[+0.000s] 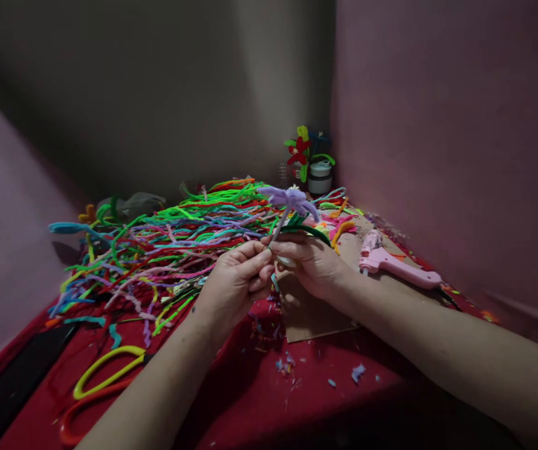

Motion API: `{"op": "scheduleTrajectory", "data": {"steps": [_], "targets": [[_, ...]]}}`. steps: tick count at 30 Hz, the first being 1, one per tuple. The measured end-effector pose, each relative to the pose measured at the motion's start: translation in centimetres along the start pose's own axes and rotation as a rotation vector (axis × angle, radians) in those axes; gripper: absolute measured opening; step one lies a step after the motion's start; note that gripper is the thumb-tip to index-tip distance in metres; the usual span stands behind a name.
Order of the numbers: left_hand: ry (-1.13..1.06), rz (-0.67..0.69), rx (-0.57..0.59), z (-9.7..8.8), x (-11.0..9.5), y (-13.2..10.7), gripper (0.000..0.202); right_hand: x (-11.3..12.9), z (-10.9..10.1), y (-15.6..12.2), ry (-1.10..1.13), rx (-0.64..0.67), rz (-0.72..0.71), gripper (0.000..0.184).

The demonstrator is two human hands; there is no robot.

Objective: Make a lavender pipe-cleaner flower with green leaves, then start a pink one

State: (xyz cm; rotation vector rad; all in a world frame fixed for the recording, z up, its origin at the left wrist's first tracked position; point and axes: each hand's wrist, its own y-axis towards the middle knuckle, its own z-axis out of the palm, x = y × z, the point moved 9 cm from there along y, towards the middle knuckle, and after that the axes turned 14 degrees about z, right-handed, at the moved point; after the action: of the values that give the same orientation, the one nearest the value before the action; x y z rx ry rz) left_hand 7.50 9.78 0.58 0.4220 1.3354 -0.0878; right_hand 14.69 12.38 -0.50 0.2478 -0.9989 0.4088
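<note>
A purple pipe-cleaner flower (289, 199) stands up between my two hands, its petals spread at the top of a thin lilac stem. My left hand (243, 275) pinches the lower end of that stem with thumb and fingertips. Close against it, my right hand (313, 262) is closed around the stem's base too. A dark green pipe-cleaner leaf (306, 231) arches over the right fingers, joined near the stem. Something pale and whitish shows under the right fingers, too hidden to name.
Many coloured pipe cleaners (175, 231) lie heaped on the red cloth (231, 400). A pink glue gun (398, 265) rests on cardboard (313, 312) at right. Yellow-and-red-handled pliers or scissors (109, 372) lie front left, near a black flat object (20, 381). A jar (320, 178) stands behind.
</note>
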Motion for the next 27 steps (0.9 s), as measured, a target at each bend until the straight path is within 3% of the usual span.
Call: {"op": "scheduleTrajectory", "data": {"steps": [6,9,11,15,18,27], "targets": [[0.812,0.367,-0.088,-0.7,-2.9,-0.6,0.009,0.1,-1.0,-0.5,0.02,-0.127,-0.056,0.008],[0.942,0.437,-0.102,-0.5,-3.2,-0.9,0.009,0.0,-1.6,-0.7,0.0,-0.197,-0.058,0.008],[0.832,0.364,-0.111,-1.0,-2.6,-0.7,0.01,0.3,-1.4,-0.8,-0.064,-0.2,-0.084,0.008],[0.356,0.142,-0.137,-1.4,-0.8,-0.2,0.01,1.0,0.0,-1.0,-0.239,-0.102,-0.119,0.014],[0.084,0.057,-0.145,-1.2,-0.3,-0.1,0.009,1.4,0.4,-1.2,-0.28,-0.08,-0.141,0.016],[-0.114,-0.049,-0.087,-0.7,0.5,-0.2,0.009,1.3,0.0,-0.9,-0.286,-0.072,-0.137,0.011]]}}
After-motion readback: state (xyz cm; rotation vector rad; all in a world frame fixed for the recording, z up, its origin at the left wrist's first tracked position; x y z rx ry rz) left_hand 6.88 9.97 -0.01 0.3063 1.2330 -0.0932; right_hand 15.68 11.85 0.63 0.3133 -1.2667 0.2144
